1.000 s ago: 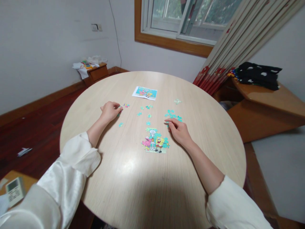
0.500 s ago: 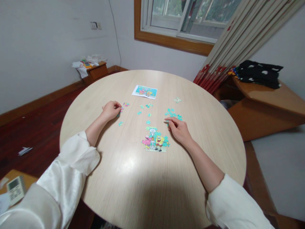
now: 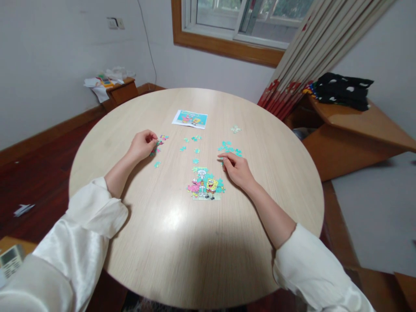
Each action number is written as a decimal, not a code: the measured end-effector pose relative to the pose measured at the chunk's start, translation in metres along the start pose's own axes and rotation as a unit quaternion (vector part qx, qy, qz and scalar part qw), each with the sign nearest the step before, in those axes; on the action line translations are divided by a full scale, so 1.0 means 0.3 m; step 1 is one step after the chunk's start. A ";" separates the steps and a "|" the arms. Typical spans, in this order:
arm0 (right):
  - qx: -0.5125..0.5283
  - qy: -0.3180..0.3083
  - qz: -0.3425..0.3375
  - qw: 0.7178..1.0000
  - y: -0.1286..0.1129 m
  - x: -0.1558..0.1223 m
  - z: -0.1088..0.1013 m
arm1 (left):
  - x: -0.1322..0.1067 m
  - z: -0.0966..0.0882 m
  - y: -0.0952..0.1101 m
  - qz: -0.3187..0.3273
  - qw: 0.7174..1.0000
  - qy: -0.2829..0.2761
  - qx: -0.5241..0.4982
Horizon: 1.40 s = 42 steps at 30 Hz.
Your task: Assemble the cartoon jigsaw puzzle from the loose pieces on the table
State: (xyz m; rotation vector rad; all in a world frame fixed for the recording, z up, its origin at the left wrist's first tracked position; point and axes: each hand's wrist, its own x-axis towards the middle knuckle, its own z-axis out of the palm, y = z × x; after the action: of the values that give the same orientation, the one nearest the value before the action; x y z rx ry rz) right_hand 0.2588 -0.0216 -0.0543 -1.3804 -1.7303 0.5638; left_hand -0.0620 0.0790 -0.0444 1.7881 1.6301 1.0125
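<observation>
where the hands lie: both rest on the round counter (image 3: 182, 242); 12 o'clock here means straight away from the person.
built puzzle (image 3: 205, 185): a small joined patch with cartoon figures, flat between the two forearms, a little nearer the right one.
left hand (image 3: 142, 145): at 10 o'clock from the built puzzle, well apart from it; fingers (image 3: 152, 139) curled into a loose fist, tips against a pink-and-teal piece (image 3: 158, 143); whether they grip it or only touch it cannot be told.
right hand (image 3: 237, 169): at 2 o'clock from the built puzzle, just beside its upper right corner; forefinger and thumb closed together on a teal piece (image 3: 222, 162) low on the counter, the other fingers bent under.
loose teal pieces (image 3: 229, 147): a cluster at 12 o'clock from the right hand, near its fingertips; single ones lie scattered between the hands.
picture sheet (image 3: 190, 119): flat at 12 o'clock from the built puzzle, well apart.
pale piece (image 3: 235, 129): alone, at 1 o'clock beyond the cluster.
curtain (image 3: 312, 52): bunched at 1 o'clock off the counter, beside the window (image 3: 234, 21).
black spotted cloth (image 3: 344, 91): folded on a wooden side table (image 3: 357, 134) at 2 o'clock.
</observation>
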 end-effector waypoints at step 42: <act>0.016 0.003 -0.014 1.000 0.001 0.006 0.005 | -0.267 0.177 0.234 0.112 0.929 -0.327 -0.134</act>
State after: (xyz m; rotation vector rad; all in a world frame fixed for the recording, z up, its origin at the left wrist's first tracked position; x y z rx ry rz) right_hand 0.2576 -0.0197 -0.0548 -1.3318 -1.7272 0.5689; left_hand 0.0226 -0.0040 -0.0353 1.8706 0.8543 0.5850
